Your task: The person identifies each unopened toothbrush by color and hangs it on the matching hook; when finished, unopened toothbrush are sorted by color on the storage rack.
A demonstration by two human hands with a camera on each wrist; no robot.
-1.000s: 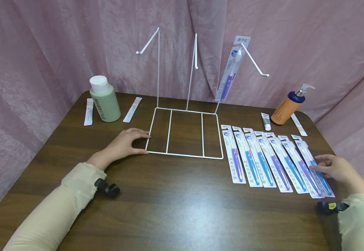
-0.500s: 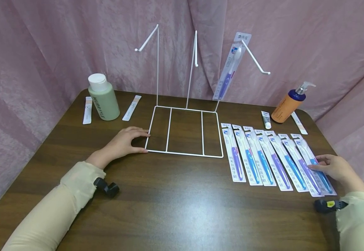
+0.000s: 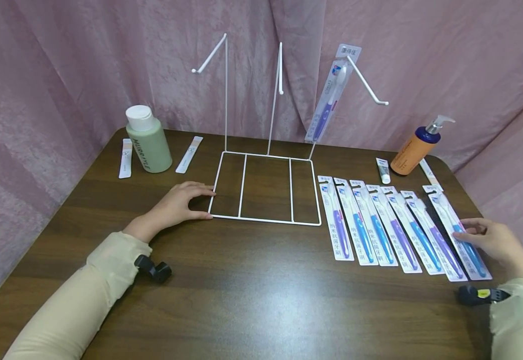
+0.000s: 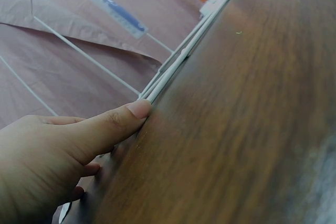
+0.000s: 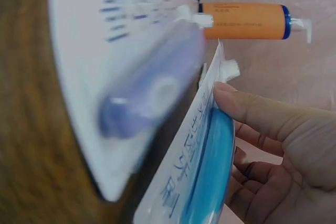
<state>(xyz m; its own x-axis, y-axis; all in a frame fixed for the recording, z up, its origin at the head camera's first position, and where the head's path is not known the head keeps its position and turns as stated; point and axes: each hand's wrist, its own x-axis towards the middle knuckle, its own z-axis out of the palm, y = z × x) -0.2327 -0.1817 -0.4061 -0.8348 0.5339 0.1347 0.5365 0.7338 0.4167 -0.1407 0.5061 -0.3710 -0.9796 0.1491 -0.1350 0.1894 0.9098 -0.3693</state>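
Observation:
My right hand point(image 3: 497, 242) pinches a packaged blue toothbrush point(image 3: 474, 257) at the right end of a row. In the right wrist view, the thumb lies on the front of this pack's card, its near edge tilted up beside a packaged purple toothbrush point(image 5: 152, 87). Other packaged toothbrushes point(image 3: 361, 235), with purple and blue handles, lie side by side to the left. My left hand point(image 3: 177, 202) holds the front left corner of a white wire display rack point(image 3: 242, 185), thumb at the corner and fingertips over the side bar. One purple toothbrush pack point(image 3: 329, 105) hangs from the rack's right hook.
A green bottle point(image 3: 150, 147) stands at the back left between two slim sachets point(image 3: 189, 155). At the back right are an orange pump bottle point(image 3: 413, 154), a small tube point(image 3: 383, 171) and another sachet point(image 3: 431, 174). A pink curtain point(image 3: 162, 55) hangs behind the table.
The right-end blue toothbrush pack has slid right, apart from its purple neighbour, with my right hand moving along. My left hand stays at the rack's corner.

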